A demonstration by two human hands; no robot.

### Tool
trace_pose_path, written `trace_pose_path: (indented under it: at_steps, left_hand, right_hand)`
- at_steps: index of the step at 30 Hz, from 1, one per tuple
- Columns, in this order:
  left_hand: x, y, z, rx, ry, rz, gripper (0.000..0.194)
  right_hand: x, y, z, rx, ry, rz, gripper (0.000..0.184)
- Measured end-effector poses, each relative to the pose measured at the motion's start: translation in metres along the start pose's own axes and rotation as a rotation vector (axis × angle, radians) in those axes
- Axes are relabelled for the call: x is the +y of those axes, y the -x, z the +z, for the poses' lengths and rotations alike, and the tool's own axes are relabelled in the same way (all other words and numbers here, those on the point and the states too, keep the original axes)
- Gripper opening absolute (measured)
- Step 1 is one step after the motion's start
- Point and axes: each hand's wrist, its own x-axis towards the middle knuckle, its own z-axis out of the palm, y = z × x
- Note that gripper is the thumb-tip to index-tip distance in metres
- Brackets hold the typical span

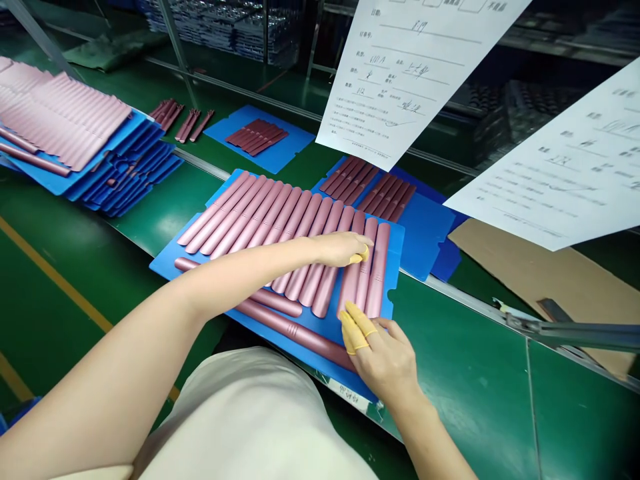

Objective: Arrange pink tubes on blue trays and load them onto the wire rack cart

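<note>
A blue plastic tray (173,257) lies in front of me with a row of several pink half-tube shells (260,217) laid side by side on it. Two darker pink tubes (287,328) lie crosswise along its near edge. My left hand (343,248) reaches across the row and pinches the upper part of one of the rightmost shells (367,263), yellow finger cots showing. My right hand (383,353) rests at the tray's near right corner, its cot-covered fingertips pressed on the lower ends of those same shells.
A stack of blue trays (125,173) topped with pink shells sits at the left. More trays with dark red shells (367,187) lie further back. Two paper sheets (400,73) hang overhead. Cardboard (540,273) lies at the right, with a metal rail (575,333) near it.
</note>
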Motion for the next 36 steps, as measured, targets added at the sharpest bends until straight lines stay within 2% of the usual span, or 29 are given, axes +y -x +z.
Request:
trace_pose_path:
  at_steps: [2, 4, 7, 10, 12, 15, 21, 25, 36]
  left_hand:
    - [0.007, 0.002, -0.003, 0.097, 0.03, -0.084, 0.026]
    - [0.015, 0.001, -0.004, 0.228, 0.163, -0.241, 0.035]
    - [0.027, -0.003, -0.003, 0.319, 0.601, -0.515, 0.059]
    - [0.042, -0.007, -0.004, 0.367, 1.017, -0.639, 0.066]
    - [0.055, -0.005, -0.007, 0.425, 1.157, -0.622, 0.069]
    - [0.079, 0.003, -0.014, 0.465, 1.234, -0.533, 0.073]
    - [0.116, 0.011, -0.022, 0.425, 1.254, -0.409, 0.073]
    - [0.124, 0.008, -0.02, 0.4, 1.217, -0.374, 0.074]
    - [0.129, 0.003, -0.015, 0.38, 1.193, -0.31, 0.074]
  right_hand:
    - [0.007, -0.005, -0.005, 0.107, -0.019, 0.063, 0.042]
    - [0.012, -0.01, -0.008, 0.228, -0.011, 0.151, 0.043]
    - [0.013, -0.017, -0.009, 0.376, 0.011, 0.265, 0.045]
    - [0.004, -0.018, -0.011, 0.469, -0.061, 0.383, 0.044]
    - [-0.007, -0.014, -0.017, 0.517, -0.173, 0.496, 0.042]
    - [-0.024, -0.003, -0.03, 0.542, -0.362, 0.638, 0.039]
    - [-0.043, 0.014, -0.051, 0.577, -0.531, 0.709, 0.037]
    - [-0.046, 0.016, -0.056, 0.644, -0.567, 0.723, 0.038]
    - [-0.05, 0.026, -0.054, 0.702, -0.612, 0.765, 0.04]
